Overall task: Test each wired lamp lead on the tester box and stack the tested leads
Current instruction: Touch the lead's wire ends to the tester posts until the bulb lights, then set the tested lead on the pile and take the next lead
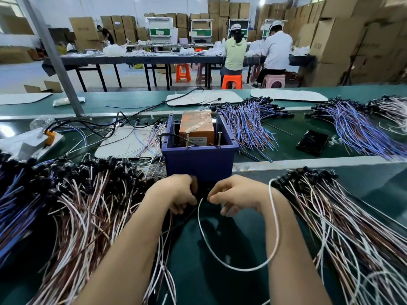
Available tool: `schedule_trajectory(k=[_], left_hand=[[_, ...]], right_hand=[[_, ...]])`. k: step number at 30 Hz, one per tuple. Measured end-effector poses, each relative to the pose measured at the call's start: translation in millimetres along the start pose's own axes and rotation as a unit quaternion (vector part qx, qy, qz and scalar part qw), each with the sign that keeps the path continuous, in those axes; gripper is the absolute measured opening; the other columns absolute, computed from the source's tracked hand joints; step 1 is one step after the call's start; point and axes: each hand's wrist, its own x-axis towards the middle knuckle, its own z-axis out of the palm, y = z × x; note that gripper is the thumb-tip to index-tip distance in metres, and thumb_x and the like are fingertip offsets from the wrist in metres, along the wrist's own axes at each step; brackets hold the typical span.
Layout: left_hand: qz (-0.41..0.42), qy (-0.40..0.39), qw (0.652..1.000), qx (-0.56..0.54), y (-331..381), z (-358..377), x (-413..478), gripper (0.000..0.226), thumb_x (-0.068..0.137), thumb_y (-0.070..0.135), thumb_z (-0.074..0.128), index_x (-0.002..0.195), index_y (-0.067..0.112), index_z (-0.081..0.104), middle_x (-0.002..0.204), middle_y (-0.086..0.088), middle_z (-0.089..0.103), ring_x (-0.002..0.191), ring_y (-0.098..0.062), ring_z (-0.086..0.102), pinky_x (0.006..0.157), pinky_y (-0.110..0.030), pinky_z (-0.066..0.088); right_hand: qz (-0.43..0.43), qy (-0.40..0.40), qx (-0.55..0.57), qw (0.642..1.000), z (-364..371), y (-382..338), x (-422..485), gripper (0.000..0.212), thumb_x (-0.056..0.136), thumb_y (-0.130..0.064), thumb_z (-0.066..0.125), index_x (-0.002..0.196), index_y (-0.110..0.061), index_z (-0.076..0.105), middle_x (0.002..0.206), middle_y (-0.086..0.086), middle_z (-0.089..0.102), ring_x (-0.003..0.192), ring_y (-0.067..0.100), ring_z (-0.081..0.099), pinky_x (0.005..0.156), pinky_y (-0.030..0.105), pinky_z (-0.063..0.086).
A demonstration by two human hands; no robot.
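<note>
The tester box (199,160) is a blue open-topped plastic box holding an orange block (196,128) and two upright screws. Both my hands are close together just in front of its near wall. My left hand (176,191) has its fingers curled round a dark lead end. My right hand (233,194) pinches a white lamp lead (248,268), which loops down over the green bench and back up past my right wrist. A big pile of brown and white leads (83,205) lies to my left, another pile of leads (343,219) to my right.
Behind the box lie heaps of blue and purple leads (248,124), a black phone (312,142), white boards and black cables. A grey post (55,60) rises at the left. Two people sit at a far table, with cardboard boxes stacked behind.
</note>
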Motion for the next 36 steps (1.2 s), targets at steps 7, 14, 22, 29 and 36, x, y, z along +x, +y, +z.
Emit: schedule_trajectory(k=[7,14,22,29,36], left_hand=[[-0.005,0.021,1.000,0.002,6.4,5.1,5.6,0.003,0.088,0.005,0.054,0.086,0.006,0.056,0.063,-0.009,0.062,0.044,-0.018,0.061,0.045,-0.027,0.054],[0.026,0.021,0.999,-0.032,21.7,10.3,0.9,0.013,0.089,0.005,0.052,0.082,0.003,0.062,0.062,-0.006,0.066,0.046,-0.014,0.062,0.046,-0.022,0.053],[0.127,0.130,0.979,-0.094,34.4,9.5,-4.9,0.010,0.085,0.014,0.066,0.093,0.019,0.064,0.084,-0.008,0.069,0.077,-0.024,0.070,0.068,-0.032,0.059],[0.207,0.114,0.865,-0.442,63.4,18.8,-16.4,0.021,0.087,-0.007,0.061,0.095,0.012,0.057,0.074,-0.015,0.067,0.058,-0.016,0.067,0.064,-0.030,0.060],[0.237,0.084,0.829,-0.500,86.1,18.7,-36.5,0.015,0.090,-0.006,0.057,0.084,0.008,0.053,0.081,-0.017,0.070,0.070,-0.023,0.067,0.067,-0.029,0.060]], right_hand=[[0.014,-0.007,0.031,0.999,5.5,8.9,12.6,0.017,0.091,-0.004,0.055,0.081,-0.013,0.064,0.091,0.010,0.063,0.059,0.016,0.061,0.049,0.019,0.048],[0.027,0.053,0.110,0.992,10.2,11.1,20.6,0.026,0.088,0.004,0.044,0.076,-0.011,0.061,0.085,0.011,0.066,0.067,0.016,0.060,0.055,0.020,0.050],[-0.006,0.150,0.249,0.957,-7.5,10.3,9.2,0.018,0.093,-0.003,0.050,0.081,-0.010,0.061,0.083,0.013,0.063,0.074,0.020,0.059,0.072,0.026,0.050],[-0.090,0.231,0.366,0.897,-30.7,0.1,-17.8,0.018,0.095,-0.003,0.050,0.092,0.006,0.065,0.080,0.010,0.063,0.069,0.015,0.061,0.068,0.021,0.055],[-0.073,0.147,0.409,0.898,-37.2,6.1,-30.8,0.028,0.099,-0.021,0.043,0.092,-0.014,0.069,0.082,0.002,0.068,0.067,0.010,0.060,0.068,0.024,0.045]])
